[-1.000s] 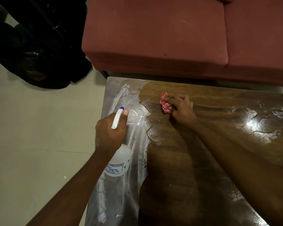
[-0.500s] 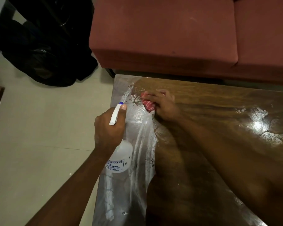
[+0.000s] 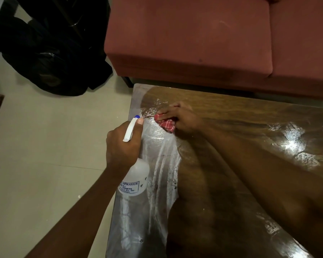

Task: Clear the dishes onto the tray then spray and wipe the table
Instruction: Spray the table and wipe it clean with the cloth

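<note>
Head view: a glossy brown wooden table fills the lower right of the frame, its left edge running from the centre down to the bottom. A pale, wet-looking streaked strip shines along that left edge, and bright glare patches sit on the right part of the top.

The left hand, reaching in from the lower left, is curled tight round the neck of a translucent white plastic spray bottle. The index fingertip lies beside the white trigger head near its blue nozzle tip, which points toward the top of the frame. The bottle's round body hangs below the hand, over the table's left edge, and carries a blue-printed label that reads "SPRAYER". Whether its base touches the table cannot be told.

The right hand, its forearm crossing the table from the right, presses a crumpled red-and-white checked cloth onto the tabletop near the far left corner. The fingers are bent over the cloth and gripping it. The cloth sits just right of the nozzle, at the edge of the wet strip.

Across the top of the frame stands a maroon upholstered sofa, close behind the table. Black bags lie heaped in the upper left on the pale tiled floor.
</note>
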